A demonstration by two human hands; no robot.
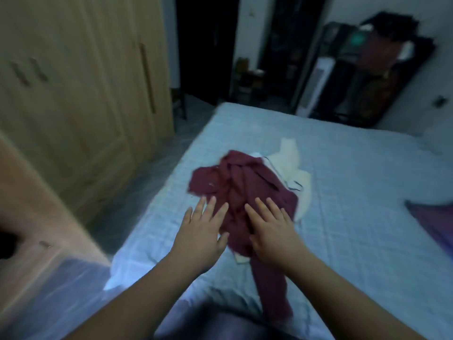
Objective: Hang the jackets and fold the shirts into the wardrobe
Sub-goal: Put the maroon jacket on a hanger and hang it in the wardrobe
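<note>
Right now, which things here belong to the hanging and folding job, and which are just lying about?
Part of the job:
maroon garment, crumpled on the bed
cream garment, partly under it
wardrobe, doors closed
left hand and right hand, both open

Just lying about:
purple cloth at the bed's right edge
dark cluttered rack by the far wall

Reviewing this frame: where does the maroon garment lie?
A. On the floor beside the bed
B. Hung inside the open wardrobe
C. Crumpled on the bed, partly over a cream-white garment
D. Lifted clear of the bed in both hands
C: the maroon garment lies bunched on the bed, overlapping the cream-white garment, with the left hand and right hand spread open at its near edge.
</note>
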